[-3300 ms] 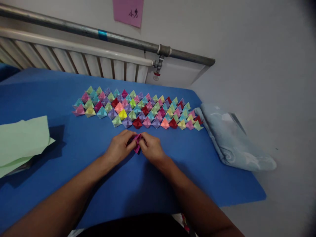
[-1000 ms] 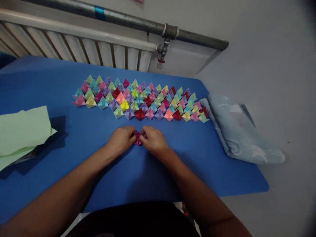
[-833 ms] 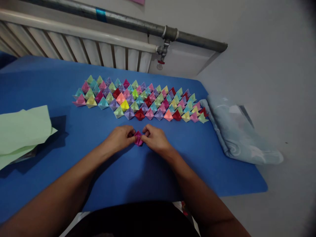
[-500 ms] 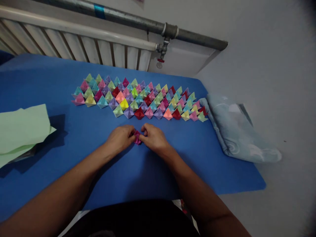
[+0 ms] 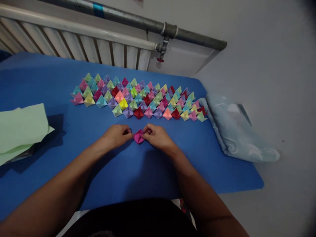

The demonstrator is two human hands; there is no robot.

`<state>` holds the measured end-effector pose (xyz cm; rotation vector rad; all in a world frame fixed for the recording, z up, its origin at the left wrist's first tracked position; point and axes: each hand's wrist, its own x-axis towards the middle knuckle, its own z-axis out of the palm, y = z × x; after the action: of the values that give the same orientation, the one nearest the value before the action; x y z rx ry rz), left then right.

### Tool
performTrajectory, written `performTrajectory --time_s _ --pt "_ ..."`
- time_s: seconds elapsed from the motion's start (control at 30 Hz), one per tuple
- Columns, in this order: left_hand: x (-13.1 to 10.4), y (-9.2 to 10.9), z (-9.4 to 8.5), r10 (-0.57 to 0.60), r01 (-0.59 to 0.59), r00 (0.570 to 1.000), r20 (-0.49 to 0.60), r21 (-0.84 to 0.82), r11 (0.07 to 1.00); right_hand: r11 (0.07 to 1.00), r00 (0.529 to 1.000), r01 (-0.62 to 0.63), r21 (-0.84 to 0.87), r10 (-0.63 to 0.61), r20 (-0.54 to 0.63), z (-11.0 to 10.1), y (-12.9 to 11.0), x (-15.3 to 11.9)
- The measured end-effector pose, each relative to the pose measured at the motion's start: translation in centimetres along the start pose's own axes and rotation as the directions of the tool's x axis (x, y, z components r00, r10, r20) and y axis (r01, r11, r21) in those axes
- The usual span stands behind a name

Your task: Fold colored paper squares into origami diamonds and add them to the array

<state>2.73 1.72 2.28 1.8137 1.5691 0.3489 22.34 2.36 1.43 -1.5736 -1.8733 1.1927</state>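
Observation:
A small magenta folded paper piece (image 5: pixel 138 137) is between my two hands, over the blue table (image 5: pixel 108 184). My left hand (image 5: pixel 118 135) pinches its left corner with thumb and forefinger. The right corner is between the thumb and forefinger of my right hand (image 5: pixel 155 135). Beyond my hands stand rows of small folded paper boats (image 5: pixel 148 113) in pink, green, blue, purple, red and yellow, packed close together.
Light green paper sheets (image 5: pixel 22 128) lie in a stack at the left. A folded grey-blue cloth (image 5: pixel 237 131) rests at the table's right edge. Behind the table are a white radiator (image 5: pixel 106 51) and a metal pipe (image 5: pixel 197 37) with a red-handled valve.
My hands have moved slightly apart, and more of the magenta paper shows, spread wider between them. The boats stay as they were.

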Motion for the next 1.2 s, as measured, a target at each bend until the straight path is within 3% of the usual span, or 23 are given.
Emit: performTrajectory --time_s 0.17,0.4,0.67,0.9,1.03,1.2 --pt "-0.1 0.7 0.6 0.009 -0.007 0.999 -0.034 0.072 0.997 0.984 0.999 0.01 -0.18 -0.019 -0.047 0.4 -0.5 0.0" --pt "-0.1 0.4 0.2 -0.004 0.003 1.0 -0.021 -0.032 0.999 0.997 0.998 -0.048 -0.058 0.046 -0.031 -0.6 -0.6 -0.3" --pt "-0.1 1.9 0.5 -0.087 0.077 0.995 0.04 0.213 0.974 0.974 0.998 -0.058 -0.221 0.057 -0.012 -0.4 -1.2 -0.2" --pt "0.5 2.6 0.5 -0.148 0.133 0.988 0.04 0.256 0.958 0.937 0.998 -0.067 -0.344 0.063 -0.022 -0.2 -1.9 -0.1" --pt "0.6 2.2 0.4 -0.131 0.118 0.99 0.057 0.202 0.972 0.962 0.998 -0.069 -0.263 0.068 -0.014 -0.1 -1.5 0.0" --pt "-0.1 0.6 -0.6 -0.013 0.016 0.999 0.039 -0.073 0.997 0.996 0.998 -0.061 0.057 0.061 0.005 -1.1 -0.5 -0.5"
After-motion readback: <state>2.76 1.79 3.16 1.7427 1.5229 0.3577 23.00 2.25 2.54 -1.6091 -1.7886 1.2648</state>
